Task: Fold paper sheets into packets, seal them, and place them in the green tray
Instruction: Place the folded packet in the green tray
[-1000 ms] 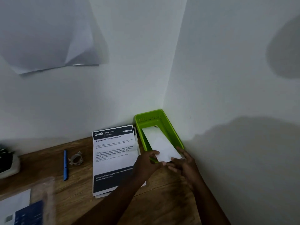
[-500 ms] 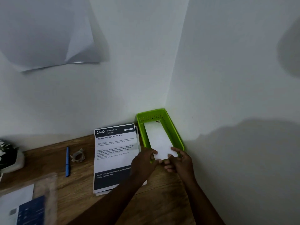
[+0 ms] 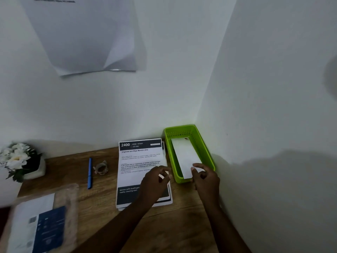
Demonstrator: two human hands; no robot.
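A folded white paper packet (image 3: 185, 156) lies lengthwise inside the green tray (image 3: 207, 152) in the desk's back right corner. Its near end leans on the tray's front rim. My right hand (image 3: 205, 177) hovers at that near end, fingers loosely curled, index and thumb just touching the packet's edge. My left hand (image 3: 155, 181) is off the packet and hangs over the stack of printed sheets (image 3: 138, 161) left of the tray, fingers relaxed and holding nothing.
A blue pen (image 3: 89, 173) and a small tape roll (image 3: 100, 168) lie left of the sheets. A white flower pot (image 3: 21, 161) stands at the far left. A plastic sleeve with a blue card (image 3: 42, 223) lies near the front left. Walls close in behind and right.
The packet has slid fully into the green tray. My left hand let go and drew back left over the printed sheets. My right hand loosened at the packet's near end.
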